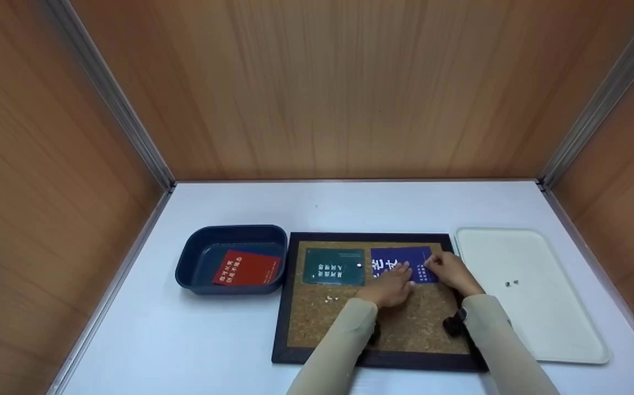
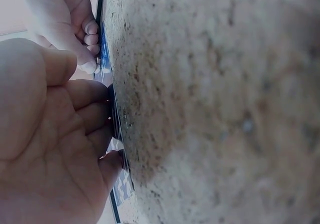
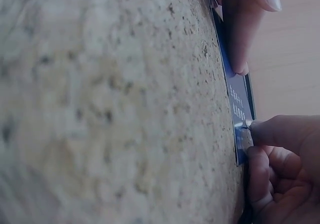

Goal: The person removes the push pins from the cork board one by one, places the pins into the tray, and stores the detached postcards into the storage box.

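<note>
A purple card [image 1: 413, 257] with white characters lies on the cork board [image 1: 328, 323]. My left hand [image 1: 391, 286] presses it flat with extended fingers, covering part of its print. At the card's right side, my right hand [image 1: 451, 270] pinches a small push pin [image 3: 247, 124] against the surface; the fingertips mostly hide the pin. In the left wrist view, the left hand [image 2: 55, 134] touches the card with its fingertips, and the right hand [image 2: 62, 27] is just beyond. To the left on the board is a green card [image 1: 333, 267] with a pin at its right edge.
Several small white pins [image 1: 330, 299] lie on the cork below the green card. Left of the board stands a dark blue bin [image 1: 202, 289] with a red card [image 1: 248, 269] inside. A white tray [image 1: 547, 323] on the right holds two small pins [image 1: 511, 283].
</note>
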Available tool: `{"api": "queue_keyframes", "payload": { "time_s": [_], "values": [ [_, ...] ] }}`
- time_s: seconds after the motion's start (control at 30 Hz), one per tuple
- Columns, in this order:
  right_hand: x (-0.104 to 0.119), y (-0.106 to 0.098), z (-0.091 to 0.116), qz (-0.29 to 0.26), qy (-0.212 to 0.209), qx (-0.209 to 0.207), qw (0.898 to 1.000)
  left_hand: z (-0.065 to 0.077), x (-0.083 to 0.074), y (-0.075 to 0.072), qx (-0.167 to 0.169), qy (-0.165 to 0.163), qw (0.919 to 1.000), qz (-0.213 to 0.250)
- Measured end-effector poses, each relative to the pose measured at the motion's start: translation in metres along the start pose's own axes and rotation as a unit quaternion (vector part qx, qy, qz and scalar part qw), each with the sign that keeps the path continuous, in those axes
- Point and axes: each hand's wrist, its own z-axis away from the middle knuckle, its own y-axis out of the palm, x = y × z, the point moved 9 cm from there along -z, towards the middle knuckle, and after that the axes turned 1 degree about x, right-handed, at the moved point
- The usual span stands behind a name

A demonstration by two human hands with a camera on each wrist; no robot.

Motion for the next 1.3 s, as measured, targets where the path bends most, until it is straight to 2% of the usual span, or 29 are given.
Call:
{"api": "queue_keyframes", "payload": {
  "time_s": [0.47, 0.77, 0.93, 1.3],
  "values": [
    [-0.004, 0.001, 0.001, -0.026, 0.014, 0.008, 1.000, -0.001, 0.002, -0.001, 0.002, -0.009, 0.9999, 0.006],
    [-0.007, 0.001, 0.005, -0.046, 0.020, 0.025, 0.998, 0.000, -0.001, 0.000, 0.007, 0.002, 0.9999, 0.011],
    [-0.011, -0.003, 0.007, -0.078, 0.030, 0.027, 0.996, 0.000, 0.000, -0.001, 0.006, -0.003, 0.9999, 0.014],
    [-0.018, -0.022, 0.018, -0.081, 0.026, 0.020, 0.996, 0.002, 0.000, -0.002, 0.007, 0.003, 0.9997, 0.025]
  ]
}}
